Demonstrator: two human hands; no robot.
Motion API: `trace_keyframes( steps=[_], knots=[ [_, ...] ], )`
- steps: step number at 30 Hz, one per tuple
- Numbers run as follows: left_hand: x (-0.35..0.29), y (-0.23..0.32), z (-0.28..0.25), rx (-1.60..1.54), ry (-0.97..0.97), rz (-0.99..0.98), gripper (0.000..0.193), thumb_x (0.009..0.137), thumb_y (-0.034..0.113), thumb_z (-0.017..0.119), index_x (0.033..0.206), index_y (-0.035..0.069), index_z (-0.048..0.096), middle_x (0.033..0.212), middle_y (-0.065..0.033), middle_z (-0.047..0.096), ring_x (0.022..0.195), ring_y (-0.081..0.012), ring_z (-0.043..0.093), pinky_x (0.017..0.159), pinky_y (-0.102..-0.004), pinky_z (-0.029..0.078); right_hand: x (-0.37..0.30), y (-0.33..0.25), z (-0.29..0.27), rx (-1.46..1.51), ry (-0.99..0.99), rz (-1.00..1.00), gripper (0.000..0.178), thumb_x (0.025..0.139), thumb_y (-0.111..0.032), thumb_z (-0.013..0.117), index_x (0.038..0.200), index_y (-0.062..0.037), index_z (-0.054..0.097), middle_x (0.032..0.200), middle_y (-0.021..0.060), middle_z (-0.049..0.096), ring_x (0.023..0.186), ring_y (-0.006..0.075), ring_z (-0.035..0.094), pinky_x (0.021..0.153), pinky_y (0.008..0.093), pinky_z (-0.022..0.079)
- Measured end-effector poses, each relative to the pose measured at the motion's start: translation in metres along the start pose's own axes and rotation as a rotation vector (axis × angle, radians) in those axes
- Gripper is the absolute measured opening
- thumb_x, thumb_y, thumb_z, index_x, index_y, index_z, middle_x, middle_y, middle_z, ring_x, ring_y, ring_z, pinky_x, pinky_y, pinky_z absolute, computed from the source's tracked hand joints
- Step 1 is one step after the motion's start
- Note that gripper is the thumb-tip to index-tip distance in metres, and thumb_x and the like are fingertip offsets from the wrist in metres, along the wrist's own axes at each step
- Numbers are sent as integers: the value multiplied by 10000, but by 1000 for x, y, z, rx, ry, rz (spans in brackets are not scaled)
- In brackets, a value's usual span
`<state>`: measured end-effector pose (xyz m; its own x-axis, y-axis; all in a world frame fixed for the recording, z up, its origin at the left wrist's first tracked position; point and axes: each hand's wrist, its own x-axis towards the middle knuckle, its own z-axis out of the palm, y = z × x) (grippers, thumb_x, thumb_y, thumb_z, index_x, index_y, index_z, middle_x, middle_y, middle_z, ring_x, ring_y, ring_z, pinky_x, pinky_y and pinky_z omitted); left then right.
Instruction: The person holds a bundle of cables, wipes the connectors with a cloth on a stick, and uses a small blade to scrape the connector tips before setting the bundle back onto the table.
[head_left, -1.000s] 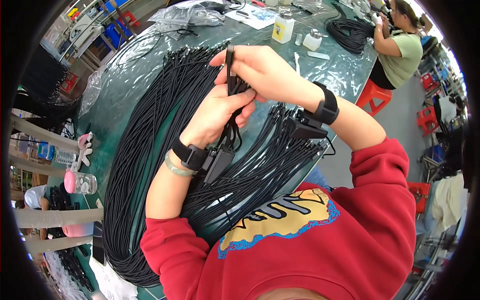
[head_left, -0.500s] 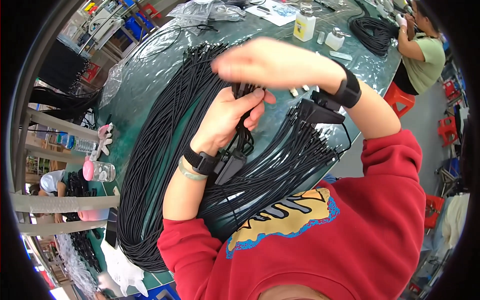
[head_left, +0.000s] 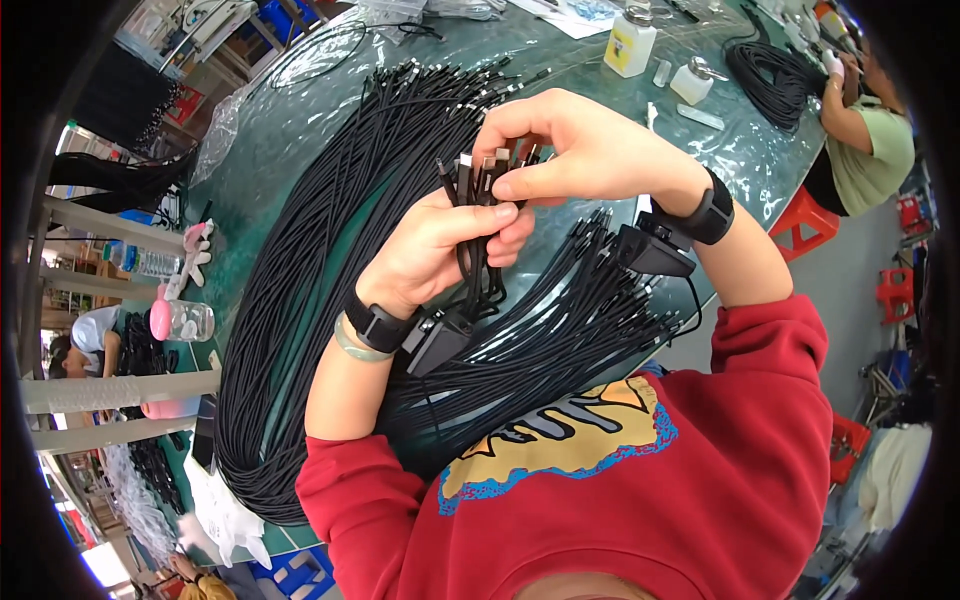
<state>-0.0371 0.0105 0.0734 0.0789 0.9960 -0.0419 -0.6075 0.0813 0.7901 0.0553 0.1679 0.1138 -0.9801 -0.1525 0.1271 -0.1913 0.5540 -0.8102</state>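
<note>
My left hand [head_left: 430, 245] is closed round a bunch of black cables [head_left: 480, 270] just below their plug ends. The metal-tipped connectors [head_left: 492, 172] stick up above its fingers. At these connectors, my right hand [head_left: 575, 150] pinches with thumb and fingers; which plugs it grips is partly hidden. Under my hands lies a long curved bundle of black cables [head_left: 310, 240], its plugs gathered at the far end. A second bundle [head_left: 540, 330] runs close to my body, with its plug ends toward the right.
On the green table stand a white bottle with a yellow label [head_left: 630, 42] and a smaller white bottle [head_left: 694, 80]. A coiled black cable [head_left: 770, 82] lies near a co-worker [head_left: 870, 140] at far right. A clear jar with pink lid [head_left: 185, 320] stands left, beside a metal rail [head_left: 130, 388].
My right hand has come down from above the bunch onto its connectors, which now show. The left hand keeps its hold on the cables. The whole view has shifted slightly.
</note>
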Motion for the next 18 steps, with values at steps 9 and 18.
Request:
trace_keyframes(
  steps=[9, 18],
  knots=[
    [5, -10, -6, -103, 56, -13, 127, 785, 54, 506, 887, 8, 447, 722, -52, 460, 630, -104, 426, 546, -226, 360, 4, 25, 14, 204, 33, -108, 163, 725, -92, 622, 863, -16, 580, 772, 12, 562, 712, 93, 521, 656, 225, 417],
    [11, -14, -15, -254, 113, -19, 111, 741, 1, 471, 848, 10, 442, 713, -78, 458, 637, -135, 442, 547, -244, 370, 10, 44, 14, 283, 56, -99, 140, 705, -53, 633, 841, -41, 601, 758, 11, 550, 707, 102, 503, 660, 233, 403]
  ],
)
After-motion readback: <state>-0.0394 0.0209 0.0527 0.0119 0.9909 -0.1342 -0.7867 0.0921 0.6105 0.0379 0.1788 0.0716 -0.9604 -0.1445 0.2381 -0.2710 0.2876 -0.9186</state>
